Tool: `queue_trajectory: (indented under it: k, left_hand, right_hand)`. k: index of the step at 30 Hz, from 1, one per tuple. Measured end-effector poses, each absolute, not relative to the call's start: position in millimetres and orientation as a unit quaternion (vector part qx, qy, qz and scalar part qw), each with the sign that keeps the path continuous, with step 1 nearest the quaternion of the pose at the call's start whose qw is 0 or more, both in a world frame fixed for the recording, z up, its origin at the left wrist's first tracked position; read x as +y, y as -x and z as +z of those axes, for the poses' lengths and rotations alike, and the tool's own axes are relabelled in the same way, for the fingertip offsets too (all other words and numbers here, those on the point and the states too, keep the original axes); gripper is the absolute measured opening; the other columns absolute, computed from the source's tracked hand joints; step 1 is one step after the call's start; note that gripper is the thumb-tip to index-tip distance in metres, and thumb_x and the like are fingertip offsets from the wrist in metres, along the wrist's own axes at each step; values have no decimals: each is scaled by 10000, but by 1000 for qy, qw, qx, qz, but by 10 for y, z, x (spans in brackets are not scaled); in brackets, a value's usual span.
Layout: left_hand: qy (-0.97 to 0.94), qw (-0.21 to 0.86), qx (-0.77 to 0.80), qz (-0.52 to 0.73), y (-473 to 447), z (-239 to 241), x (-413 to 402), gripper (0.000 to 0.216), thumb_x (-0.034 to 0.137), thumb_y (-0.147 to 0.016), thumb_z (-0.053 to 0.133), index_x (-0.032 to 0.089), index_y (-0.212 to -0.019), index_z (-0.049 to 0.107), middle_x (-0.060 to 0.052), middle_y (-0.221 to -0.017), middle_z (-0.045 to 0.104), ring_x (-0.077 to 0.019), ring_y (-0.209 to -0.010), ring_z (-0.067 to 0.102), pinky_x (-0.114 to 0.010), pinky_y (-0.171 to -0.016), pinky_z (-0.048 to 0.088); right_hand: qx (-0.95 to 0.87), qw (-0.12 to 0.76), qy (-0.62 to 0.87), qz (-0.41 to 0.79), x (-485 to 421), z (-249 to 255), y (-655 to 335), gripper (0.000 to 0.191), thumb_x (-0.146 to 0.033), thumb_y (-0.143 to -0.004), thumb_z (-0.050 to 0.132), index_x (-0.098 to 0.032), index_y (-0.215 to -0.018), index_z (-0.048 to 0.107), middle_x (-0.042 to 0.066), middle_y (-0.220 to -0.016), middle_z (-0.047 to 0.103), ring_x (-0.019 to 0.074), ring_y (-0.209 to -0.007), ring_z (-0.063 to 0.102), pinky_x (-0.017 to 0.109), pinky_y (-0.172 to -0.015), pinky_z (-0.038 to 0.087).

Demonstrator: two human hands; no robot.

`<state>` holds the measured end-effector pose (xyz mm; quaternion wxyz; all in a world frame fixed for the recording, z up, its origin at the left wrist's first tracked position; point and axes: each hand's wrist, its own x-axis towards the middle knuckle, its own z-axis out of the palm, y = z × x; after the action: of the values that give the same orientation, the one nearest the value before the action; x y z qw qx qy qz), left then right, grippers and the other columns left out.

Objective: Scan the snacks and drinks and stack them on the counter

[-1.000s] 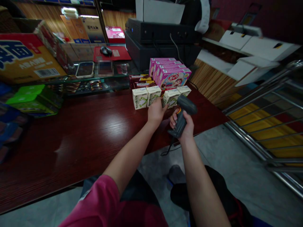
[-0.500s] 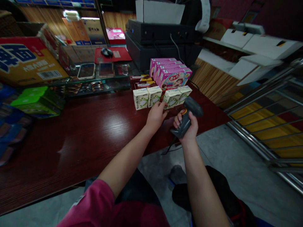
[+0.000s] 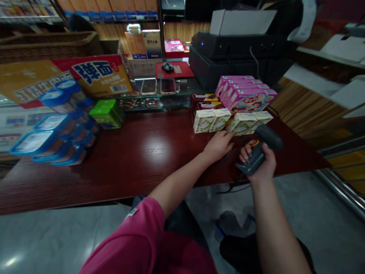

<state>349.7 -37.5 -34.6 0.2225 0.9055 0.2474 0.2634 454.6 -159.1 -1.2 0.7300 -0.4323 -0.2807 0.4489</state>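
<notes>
My right hand (image 3: 261,160) is wrapped round the grip of a dark handheld barcode scanner (image 3: 261,146), its head pointing at the small cream cartons (image 3: 212,120) on the dark red wooden counter (image 3: 137,152). My left hand (image 3: 219,144) rests on the counter just in front of those cartons, fingers loosely stretched toward them and holding nothing. Behind the cartons stand several pink boxes (image 3: 246,95) and some dark red packs (image 3: 203,102).
A black cash register (image 3: 236,53) sits behind the pink boxes. Blue tubs (image 3: 54,133) and a green pack (image 3: 107,112) lie at the counter's left, beside a large printed carton (image 3: 94,74). A phone (image 3: 148,86) lies on a glass case. Metal rails (image 3: 339,182) stand at right.
The view has swung left, bringing the blue tubs into sight. My left hand has drawn back from the cream carton it touched and lies on the counter. The scanner stays in my right hand.
</notes>
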Motion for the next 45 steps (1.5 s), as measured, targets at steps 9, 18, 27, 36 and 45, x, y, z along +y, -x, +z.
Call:
queue_trajectory:
  k: [9,18,27,36,45]
  left_hand:
    - [-914,114,278,271,-1625,-194,-201,253,220,-1010,498,249,-1178,685,-70,-1229,689,-225,-1184,627,-370,-1026,503]
    - [-603,-26,576,552,55,-243,366,847,233,-782,785,225,-1519,368,-187,-1630,278,-385,-1552,237,-594,-1304,170]
    - [-510,50,627,587,256,-416,902,942,188,-761,782,244,-1530,241,-210,-1635,218,-427,-1583,143,-677,-1283,125]
    - [-536,54,636,553,253,-276,856,750,328,-774,840,236,-1375,402,-172,-1516,431,-374,-1455,371,-557,-1250,301]
    - [-608,162,554,545,-164,-420,611,899,566,-760,852,287,-1473,381,-131,-1493,455,-301,-1388,501,-441,-1172,423]
  right_hand:
    - [-326,632,476,517,-1595,24,-4320,270,-512,-736,760,-265,-822,693,17,-719,411,142,-525,367,285,-379,251]
    - [-350,565,388,639,-1102,26,-3404,300,-518,-783,717,-232,-857,662,-5,-710,430,110,-493,318,224,-337,233]
    - [-357,402,340,771,-466,-34,-2579,369,-522,-796,728,-179,-904,645,-5,-707,497,104,-508,396,195,-349,308]
    - [-352,396,315,788,-371,-69,-2582,409,-529,-785,759,-154,-920,668,-1,-702,523,96,-510,413,181,-342,336]
    - [-368,400,338,768,-486,-61,-2507,432,-540,-771,786,-153,-925,672,1,-704,580,95,-466,473,195,-317,390]
